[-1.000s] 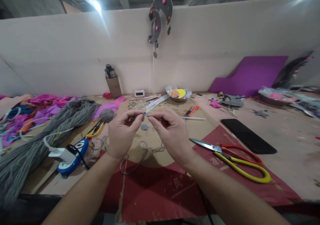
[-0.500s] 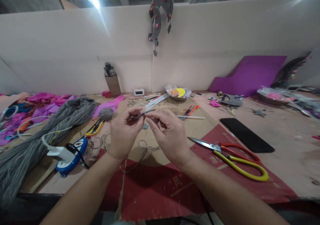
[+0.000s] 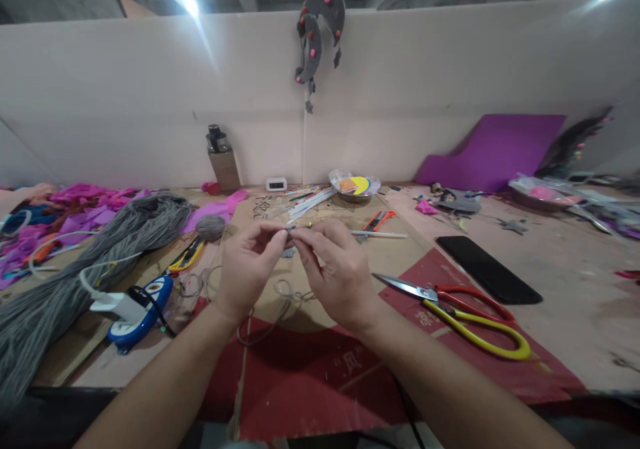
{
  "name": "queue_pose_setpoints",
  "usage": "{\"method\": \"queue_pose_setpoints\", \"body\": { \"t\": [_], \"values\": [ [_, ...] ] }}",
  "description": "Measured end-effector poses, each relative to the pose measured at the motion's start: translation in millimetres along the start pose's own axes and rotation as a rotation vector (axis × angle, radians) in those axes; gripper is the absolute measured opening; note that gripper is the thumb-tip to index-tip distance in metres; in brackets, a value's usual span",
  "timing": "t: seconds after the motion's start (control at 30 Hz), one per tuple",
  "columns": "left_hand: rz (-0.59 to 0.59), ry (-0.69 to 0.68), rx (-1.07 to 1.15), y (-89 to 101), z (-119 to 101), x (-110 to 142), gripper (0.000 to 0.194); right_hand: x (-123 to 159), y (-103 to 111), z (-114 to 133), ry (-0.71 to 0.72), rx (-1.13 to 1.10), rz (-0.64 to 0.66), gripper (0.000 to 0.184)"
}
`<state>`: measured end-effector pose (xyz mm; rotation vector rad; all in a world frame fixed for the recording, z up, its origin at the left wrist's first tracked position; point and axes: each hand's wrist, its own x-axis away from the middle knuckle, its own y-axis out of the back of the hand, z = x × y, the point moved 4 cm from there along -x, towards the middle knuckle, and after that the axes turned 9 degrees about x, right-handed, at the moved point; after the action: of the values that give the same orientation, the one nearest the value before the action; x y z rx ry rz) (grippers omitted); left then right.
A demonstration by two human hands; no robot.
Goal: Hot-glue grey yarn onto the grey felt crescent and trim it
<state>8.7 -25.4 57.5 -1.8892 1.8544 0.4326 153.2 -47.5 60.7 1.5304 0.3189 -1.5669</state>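
My left hand (image 3: 251, 266) and my right hand (image 3: 336, 269) meet above the middle of the cardboard, thumbs and forefingers pinched. Between their fingertips is a small dark grey piece (image 3: 290, 229), mostly covered by the fingers, so its kind is unclear. A thin grey yarn strand (image 3: 285, 296) lies looped on the cardboard below the hands. Behind the fingers a small blue-grey scrap (image 3: 289, 253) rests on the board. The ball of grey yarn (image 3: 211, 227) sits left of my left hand. Scissors (image 3: 450, 302) with one red and one yellow handle lie right of my right hand.
A black phone (image 3: 487, 269) lies at the right. Left are a blue power strip (image 3: 145, 312), a yellow cutter (image 3: 187, 256) and a long grey yarn skein (image 3: 100, 282). Behind the hands are an orange cutter (image 3: 377, 221), white sticks (image 3: 313, 202) and a bowl (image 3: 356, 197). A bottle (image 3: 225, 166) stands by the wall.
Both hands stay together, with their fingertips slightly shifted on the small piece. Less of the dark piece shows at my left fingers now. The view has shifted slightly.
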Motion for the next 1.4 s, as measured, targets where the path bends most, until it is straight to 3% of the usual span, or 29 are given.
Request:
{"method": "queue_pose_setpoints", "body": {
  "t": [0.37,0.9,1.1,1.4],
  "values": [
    [-0.085,0.259,0.289,-0.5,10.4,-6.1,0.016,-0.2,-2.7,5.1,0.143,0.111,0.031,0.019],
    [-0.074,0.34,0.355,-2.8,12.0,-6.4,0.023,-6.1,0.7,-13.2,-0.343,-0.231,0.074,0.005],
    [-0.034,0.268,0.253,-0.5,13.7,-6.6,0.021,-5.6,1.0,-13.2,-0.328,-0.249,0.061,0.007],
    [0.17,-0.059,-0.14,-2.8,1.4,-7.0,0.023,-3.8,4.3,-12.1,-0.301,-0.13,0.02,0.003]
  ]
}}
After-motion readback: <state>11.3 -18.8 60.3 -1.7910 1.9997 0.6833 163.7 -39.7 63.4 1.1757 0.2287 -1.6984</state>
